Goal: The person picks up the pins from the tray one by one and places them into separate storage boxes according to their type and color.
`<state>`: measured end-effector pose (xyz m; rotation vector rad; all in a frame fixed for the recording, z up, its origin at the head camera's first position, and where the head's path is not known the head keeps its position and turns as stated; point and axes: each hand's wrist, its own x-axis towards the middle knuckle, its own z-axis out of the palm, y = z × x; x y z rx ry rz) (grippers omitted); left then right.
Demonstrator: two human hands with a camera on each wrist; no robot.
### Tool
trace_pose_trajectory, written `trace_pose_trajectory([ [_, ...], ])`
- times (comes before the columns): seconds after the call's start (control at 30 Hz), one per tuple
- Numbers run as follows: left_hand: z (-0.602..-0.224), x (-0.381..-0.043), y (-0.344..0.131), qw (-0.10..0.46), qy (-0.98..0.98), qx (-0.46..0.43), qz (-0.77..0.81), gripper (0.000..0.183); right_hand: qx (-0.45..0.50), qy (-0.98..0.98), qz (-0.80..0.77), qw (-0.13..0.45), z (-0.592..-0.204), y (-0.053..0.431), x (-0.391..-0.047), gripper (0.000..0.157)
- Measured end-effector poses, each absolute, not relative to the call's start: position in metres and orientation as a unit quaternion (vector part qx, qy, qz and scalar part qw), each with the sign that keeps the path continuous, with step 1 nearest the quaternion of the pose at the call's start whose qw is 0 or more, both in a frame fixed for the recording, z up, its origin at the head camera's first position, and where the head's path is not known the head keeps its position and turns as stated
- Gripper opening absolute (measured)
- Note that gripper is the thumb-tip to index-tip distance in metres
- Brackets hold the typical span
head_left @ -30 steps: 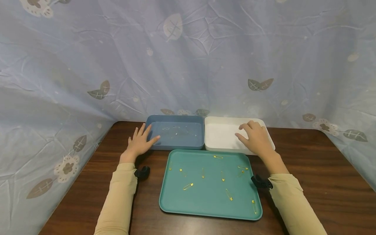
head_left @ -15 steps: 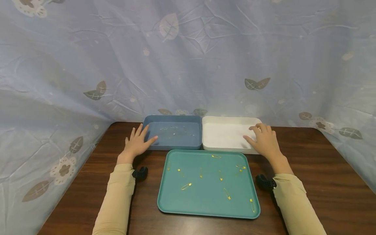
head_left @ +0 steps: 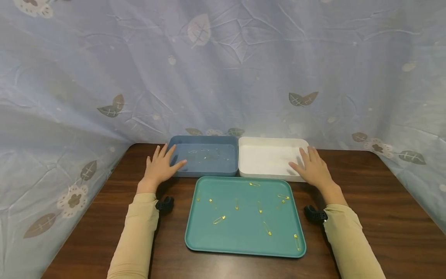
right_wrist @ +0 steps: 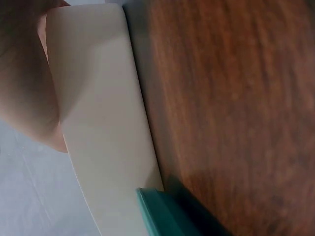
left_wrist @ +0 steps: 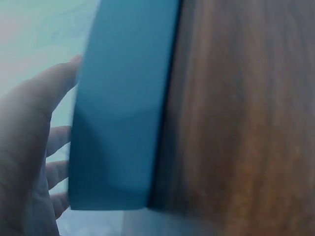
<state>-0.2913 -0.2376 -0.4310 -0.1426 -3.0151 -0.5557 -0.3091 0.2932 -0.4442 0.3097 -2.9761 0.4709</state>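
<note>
My left hand [head_left: 158,168] lies at the left end of a blue tray [head_left: 226,167], fingers spread over its edge and thumb along the near side. Inside that tray are several small silver safety pins [head_left: 204,157]. My right hand [head_left: 315,170] rests at the right end of a white tray [head_left: 261,159], its fingers fairly straight and holding nothing. In the left wrist view, the blue tray's side wall [left_wrist: 123,108] hides part of the fingers. The white tray's wall [right_wrist: 98,78] does the same in the right wrist view.
Nearer to me, a green tray [head_left: 240,242] bears several scattered gold safety pins [head_left: 219,219]. It stands close against the fronts of the two other trays on a dark wooden table [head_left: 369,186]. A patterned curtain [head_left: 223,77] hangs behind.
My right hand has moved from above the white tray to its right end, and its curled fingers have straightened. The left hand stays at the blue tray. The head view has shifted slightly.
</note>
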Motion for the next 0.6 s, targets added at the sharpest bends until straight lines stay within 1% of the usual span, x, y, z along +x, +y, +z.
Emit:
trace_pose_trajectory([
  [0.23, -0.413, -0.286, -0.225, 0.084, -0.979, -0.078, -0.169, 0.082, 0.081, -0.984, 0.155, 0.007, -0.443, 0.299, -0.311, 0.094],
  [0.43, -0.4, -0.273, -0.212, 0.117, -0.975, -0.118, -0.15, 0.075, 0.088, -0.983, 0.158, -0.006, -0.443, 0.305, -0.311, 0.091],
  [0.6, -0.397, -0.261, -0.208, 0.168, -0.962, -0.169, -0.135, 0.067, 0.092, -0.982, 0.167, -0.011, -0.443, 0.306, -0.312, 0.089],
])
